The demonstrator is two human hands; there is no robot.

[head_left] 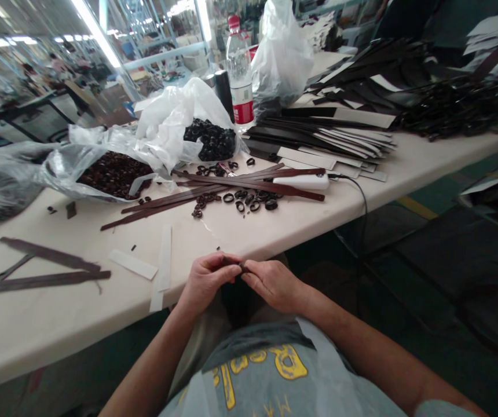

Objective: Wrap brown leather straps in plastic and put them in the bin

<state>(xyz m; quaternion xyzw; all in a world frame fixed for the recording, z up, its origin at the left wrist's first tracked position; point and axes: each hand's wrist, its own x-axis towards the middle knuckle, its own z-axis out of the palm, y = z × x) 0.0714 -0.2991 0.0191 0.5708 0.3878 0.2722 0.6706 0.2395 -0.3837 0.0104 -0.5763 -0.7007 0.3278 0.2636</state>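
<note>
My left hand [203, 284] and my right hand [277, 285] meet just off the table's front edge, fingertips nearly touching. Both are closed in a pinch on a small dark brown piece [242, 266], mostly covered by the fingers, so its exact shape is hidden. Beyond them on the table lie several black loops [255, 205] and smaller brown loops [208, 198]. Brown leather straps [179, 200] cross one another there, partly over a white handheld tool [303, 182] with a black cord.
On the left are dark straps [49, 253] and white strips [134, 264]. Behind stand plastic bags of brown pieces [112, 174] and black pieces [209, 140], plus a bottle [241, 87]. Stacked black-and-white strips [327, 138] and a dark tangled heap [457, 110] lie to the right.
</note>
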